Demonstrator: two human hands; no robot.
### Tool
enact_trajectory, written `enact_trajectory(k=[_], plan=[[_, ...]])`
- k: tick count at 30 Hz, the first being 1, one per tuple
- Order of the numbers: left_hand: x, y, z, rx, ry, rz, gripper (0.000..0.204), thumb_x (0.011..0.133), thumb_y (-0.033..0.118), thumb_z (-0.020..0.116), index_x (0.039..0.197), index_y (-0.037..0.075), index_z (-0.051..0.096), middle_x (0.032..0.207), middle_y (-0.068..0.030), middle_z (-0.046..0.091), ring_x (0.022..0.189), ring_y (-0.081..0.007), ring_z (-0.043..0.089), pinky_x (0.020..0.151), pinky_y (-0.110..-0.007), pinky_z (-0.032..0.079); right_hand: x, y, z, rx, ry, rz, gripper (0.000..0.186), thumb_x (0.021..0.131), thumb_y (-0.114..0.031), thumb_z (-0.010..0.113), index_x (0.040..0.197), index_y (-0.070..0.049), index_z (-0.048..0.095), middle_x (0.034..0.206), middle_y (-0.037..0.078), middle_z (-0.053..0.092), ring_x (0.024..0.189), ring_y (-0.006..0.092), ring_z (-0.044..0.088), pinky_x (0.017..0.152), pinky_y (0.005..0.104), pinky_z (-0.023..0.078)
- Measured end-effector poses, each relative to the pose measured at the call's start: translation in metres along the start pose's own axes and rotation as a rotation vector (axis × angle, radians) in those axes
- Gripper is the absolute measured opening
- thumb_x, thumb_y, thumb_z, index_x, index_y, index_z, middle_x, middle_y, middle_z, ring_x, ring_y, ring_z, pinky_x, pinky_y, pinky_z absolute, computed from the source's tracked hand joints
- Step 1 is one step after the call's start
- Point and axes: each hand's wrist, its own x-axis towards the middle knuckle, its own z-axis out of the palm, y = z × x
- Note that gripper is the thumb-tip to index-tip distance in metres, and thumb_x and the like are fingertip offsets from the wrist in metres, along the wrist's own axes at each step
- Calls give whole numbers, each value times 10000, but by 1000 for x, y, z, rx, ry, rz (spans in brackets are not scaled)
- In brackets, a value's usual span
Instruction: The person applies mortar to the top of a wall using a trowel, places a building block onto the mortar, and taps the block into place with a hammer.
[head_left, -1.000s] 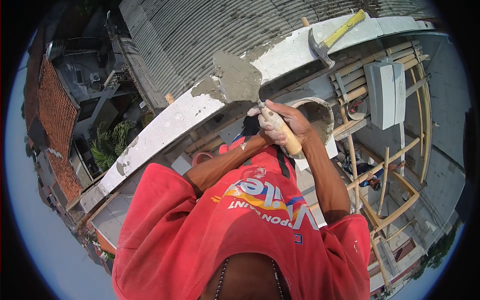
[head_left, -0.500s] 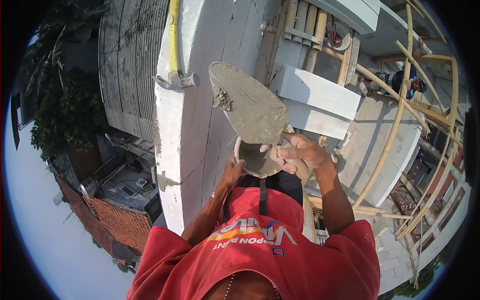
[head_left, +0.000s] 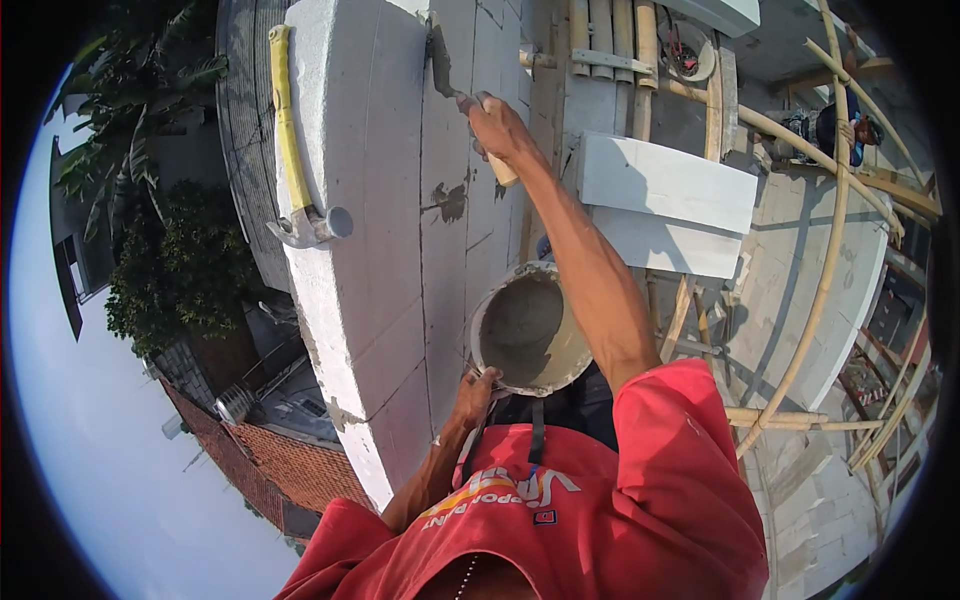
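Observation:
My right hand point(head_left: 498, 132) grips the wooden handle of a trowel point(head_left: 440, 62), its blade edge-on against the face of a white block wall point(head_left: 385, 250). Wet grey mortar coats the blade. A smeared mortar patch point(head_left: 450, 203) marks the wall below it. Low in front of me, my left hand point(head_left: 472, 398) is closed on the rim of a round bucket point(head_left: 568, 352) with grey mortar inside. Along the top of the wall lies a claw hammer point(head_left: 290, 140) with a yellow handle, its head towards me.
White blocks point(head_left: 665, 185) rest to the right of the wall, among bamboo poles point(head_left: 825, 270) of a scaffold. Another bucket point(head_left: 690, 52) stands farther off. A person point(head_left: 845, 130) is at the far right. Tiled roofs point(head_left: 290, 455) lie far below on the left.
My right hand has swung the mortar-laden trowel from above the bucket forward to the wall, turning the blade edge-on. My left hand still holds the bucket, which now shows more fully.

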Motion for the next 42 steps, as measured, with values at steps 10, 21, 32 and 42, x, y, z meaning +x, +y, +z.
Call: enact_trajectory(k=[10,21,32,42], plan=[[3,2,-1,-90,-4,43,301,978,138,584,1204,-59,571,1168,-168,666,1069,-298,689,986,-461,593,-86,9,25,-425,101,-233,395,1009,-336,488,1040,53,553,885,291,699,761,432,726,635,492,571],[-1,3,-4,-108,-37,88,283,968,110,574,1221,-17,570,1169,-147,667,1069,-281,689,951,-440,610,-32,-16,5,-339,49,-323,464,1010,-389,518,992,68,592,707,210,651,661,355,690,620,452,551],[-22,15,-1,-82,-14,3,270,945,96,563,1176,-45,566,1147,-160,660,1070,-304,686,990,-455,604,-89,-6,65,-513,202,-146,372,985,-285,546,1037,81,597,885,330,700,846,502,707,741,543,563],[-12,26,7,-63,-107,146,356,1006,117,549,1350,43,492,1124,-123,596,1075,-286,652,926,-515,623,-67,-1,60,-467,137,-90,380,988,-290,546,1021,86,595,912,327,700,844,525,697,696,553,568]])
